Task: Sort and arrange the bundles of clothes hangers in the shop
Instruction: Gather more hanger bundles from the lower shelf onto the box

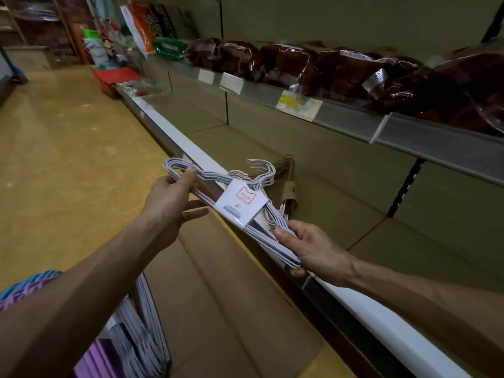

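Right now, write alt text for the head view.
Two bare hands, left hand and right hand, hold a banded bundle of white wire clothes hangers over a nearly bare olive-green metal shop shelf, where a brown hanger bundle lies.

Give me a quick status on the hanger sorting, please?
Both hands on white hanger bundle: left hand at one end, right hand gripping the other. Bundle above lower shelf. Brown hanger bundle already there behind it.
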### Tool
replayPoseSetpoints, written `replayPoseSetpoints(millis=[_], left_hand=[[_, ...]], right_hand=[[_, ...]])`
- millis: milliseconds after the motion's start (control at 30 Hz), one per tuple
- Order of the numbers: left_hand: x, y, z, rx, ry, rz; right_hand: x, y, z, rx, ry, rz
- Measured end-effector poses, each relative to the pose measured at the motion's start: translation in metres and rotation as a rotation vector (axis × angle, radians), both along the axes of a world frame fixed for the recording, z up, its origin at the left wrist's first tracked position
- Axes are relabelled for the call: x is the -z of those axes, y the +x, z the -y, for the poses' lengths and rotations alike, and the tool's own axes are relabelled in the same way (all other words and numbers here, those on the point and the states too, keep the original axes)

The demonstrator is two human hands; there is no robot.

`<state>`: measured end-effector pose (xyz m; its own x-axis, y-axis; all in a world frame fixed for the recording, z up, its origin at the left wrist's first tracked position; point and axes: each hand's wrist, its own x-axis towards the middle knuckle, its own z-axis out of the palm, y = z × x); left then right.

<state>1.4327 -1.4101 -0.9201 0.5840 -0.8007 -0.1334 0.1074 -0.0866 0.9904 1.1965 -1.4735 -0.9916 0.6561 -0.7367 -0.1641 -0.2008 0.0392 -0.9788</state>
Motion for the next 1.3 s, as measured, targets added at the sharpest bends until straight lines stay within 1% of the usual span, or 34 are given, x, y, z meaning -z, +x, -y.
replayPoseSetpoints(millis=[133, 200, 300, 367, 433, 467, 733, 833, 933, 1000, 1033, 1167, 1233, 1300], left_hand=[[-0.006, 0.007, -0.001, -0.142, -0.109, -0.117], [-0.009, 0.013, -0.001, -0.204, -0.151, -0.217], [-0.014, 0.019, -0.006, -0.23, -0.209, -0.332], [-0.015, 0.024, -0.011, -0.227, -0.228, -0.362], [-0.015, 0.03, -0.018, -0.223, -0.214, -0.369], [-0.014, 0.034, -0.022, -0.22, -0.202, -0.366], [-0.017, 0.062, -0.052, -0.178, -0.125, -0.301], [-0.018, 0.072, -0.061, -0.157, -0.115, -0.29], [-0.019, 0.08, -0.068, -0.145, -0.104, -0.279], [-0.021, 0.087, -0.07, -0.165, -0.082, -0.23], [-0.021, 0.09, -0.07, -0.177, -0.052, -0.167], [-0.02, 0.107, -0.077, -0.137, 0.141, 0.237], [-0.017, 0.114, -0.082, -0.138, 0.206, 0.364], [-0.015, 0.119, -0.089, -0.118, 0.243, 0.445]], right_hand=[[0.0, 0.012, -0.01, -0.039, -0.077, -0.005], [-0.002, 0.014, -0.014, -0.062, -0.101, -0.019], [-0.003, 0.02, -0.017, -0.075, -0.108, -0.025], [-0.005, 0.027, -0.019, -0.082, -0.002, -0.011], [-0.007, 0.034, -0.022, -0.112, 0.187, 0.055], [-0.008, 0.037, -0.022, -0.139, 0.243, 0.08], [-0.013, 0.071, -0.026, -0.326, 0.425, 0.1], [-0.012, 0.085, -0.03, -0.447, 0.473, 0.085], [-0.01, 0.096, -0.036, -0.551, 0.544, 0.129], [-0.007, 0.103, -0.039, -0.56, 0.56, 0.156], [-0.005, 0.106, -0.04, -0.556, 0.546, 0.159], [0.007, 0.122, -0.046, -0.463, 0.414, 0.115], [0.013, 0.131, -0.048, -0.395, 0.389, 0.106], [0.017, 0.141, -0.049, -0.337, 0.355, 0.084]])
